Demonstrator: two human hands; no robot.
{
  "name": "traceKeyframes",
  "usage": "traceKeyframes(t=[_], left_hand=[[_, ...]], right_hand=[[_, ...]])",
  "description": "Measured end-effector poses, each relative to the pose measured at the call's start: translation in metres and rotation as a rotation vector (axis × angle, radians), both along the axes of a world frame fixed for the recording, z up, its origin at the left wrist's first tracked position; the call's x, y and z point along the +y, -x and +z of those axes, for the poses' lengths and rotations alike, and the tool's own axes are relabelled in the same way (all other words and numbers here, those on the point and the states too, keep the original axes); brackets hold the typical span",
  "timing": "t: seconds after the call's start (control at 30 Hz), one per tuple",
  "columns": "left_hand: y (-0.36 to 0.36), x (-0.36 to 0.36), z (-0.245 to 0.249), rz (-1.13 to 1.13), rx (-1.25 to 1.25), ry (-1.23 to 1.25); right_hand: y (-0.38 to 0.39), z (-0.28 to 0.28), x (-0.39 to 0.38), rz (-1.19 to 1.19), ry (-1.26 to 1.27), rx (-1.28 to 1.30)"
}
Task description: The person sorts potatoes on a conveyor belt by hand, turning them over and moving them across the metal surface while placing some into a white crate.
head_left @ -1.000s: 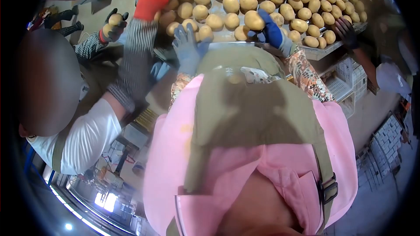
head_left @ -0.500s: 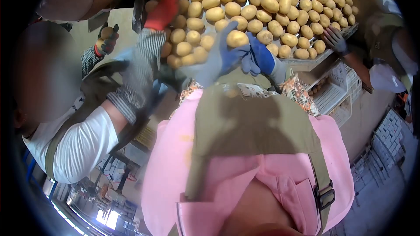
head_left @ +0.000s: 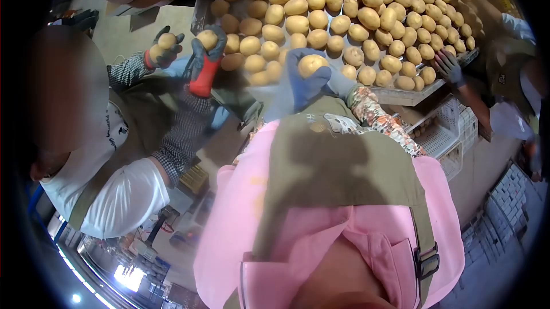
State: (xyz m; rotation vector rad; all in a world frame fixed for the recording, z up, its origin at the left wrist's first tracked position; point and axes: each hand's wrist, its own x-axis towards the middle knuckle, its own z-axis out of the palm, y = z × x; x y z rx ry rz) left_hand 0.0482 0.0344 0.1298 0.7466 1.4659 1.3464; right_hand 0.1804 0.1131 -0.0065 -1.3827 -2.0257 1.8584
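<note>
My left hand [head_left: 297, 84], in a blue and grey glove, is closed around a yellow potato [head_left: 313, 65] at the near edge of the potato table. Close beside it is my right hand [head_left: 340, 83], also gloved, below the flowered sleeve; its fingers are blurred and mostly hidden, so I cannot make out whether it holds anything. Many loose potatoes [head_left: 297, 24] lie spread beyond both hands.
On the left a co-worker's gloved hands [head_left: 205, 60] hold potatoes. Another person's gloved hand [head_left: 448, 67] is at the table's right edge [head_left: 412, 96]. White plastic crates [head_left: 444, 131] stand below it. More arms reach in at the top.
My hands have shifted slightly, and the potato in my left hand is now wrapped more closely. The co-worker's red-cuffed hand has moved back from the table and now holds a potato.
</note>
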Motion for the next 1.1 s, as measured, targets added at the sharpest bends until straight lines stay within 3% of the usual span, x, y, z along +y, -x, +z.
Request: traceKeyframes(t=[0.03,0.07,0.13,0.17,0.23,0.3,0.37,0.43,0.5,0.53,0.6,0.63,0.7,0.77,0.9,0.97,1.03,1.07,1.1], left_hand=[[0.001,0.002,-0.006,0.001,0.007,0.002],[0.001,0.003,-0.007,0.084,-0.149,-0.048],[0.004,0.004,0.009,0.126,-0.38,-0.079],[0.008,0.004,0.01,0.135,-0.38,-0.079],[0.014,0.002,0.009,0.084,-0.608,0.061],[0.013,0.001,0.004,0.073,-0.706,0.077],[0.014,0.003,0.002,0.069,-0.752,0.075],[0.014,0.003,0.001,0.069,-0.762,0.075],[0.013,0.002,0.001,0.074,-0.771,0.075],[0.013,0.002,-0.001,0.081,-0.774,0.07],[0.013,-0.001,-0.001,0.085,-0.781,0.071],[0.013,-0.001,-0.002,0.09,-0.79,0.074],[0.014,-0.001,-0.005,0.099,-0.8,0.067],[0.013,-0.001,-0.007,0.106,-0.803,0.068],[0.009,0.001,-0.013,0.088,-0.813,0.046],[0.009,0.002,-0.021,0.086,-0.808,0.032],[0.012,0.003,-0.042,0.104,-0.776,0.049],[0.016,0.001,-0.065,0.261,-0.818,0.246],[0.032,-0.005,-0.059,0.036,-0.546,0.222]], right_hand=[[-0.005,-0.008,-0.003,0.017,0.103,0.191],[0.001,0.012,0.002,0.018,0.11,0.196],[0.018,0.088,0.025,-0.118,0.642,0.419],[0.018,0.106,0.031,-0.111,0.647,0.415],[0.013,0.13,0.038,-0.1,0.038,0.257],[0.009,0.15,0.046,-0.1,0.03,0.337],[0.014,0.172,0.043,-0.053,0.349,0.422],[0.022,0.187,0.038,0.141,-0.021,0.433],[0.024,0.171,0.035,0.024,0.211,0.473],[0.023,0.168,0.039,0.023,0.211,0.471],[0.021,0.167,0.046,0.069,0.485,0.542],[0.019,0.157,0.049,0.237,-0.158,0.584],[0.027,0.146,0.04,-0.093,-0.176,0.852],[0.019,0.163,0.031,-0.042,0.252,0.451],[0.016,0.149,0.055,-0.193,0.146,0.397],[0.011,0.146,0.058,-0.279,0.297,0.56],[0.023,0.163,0.031,0.07,0.235,0.424],[0.02,0.125,0.024,0.241,0.018,0.431],[0.019,0.149,0.025,0.222,0.274,0.399]])
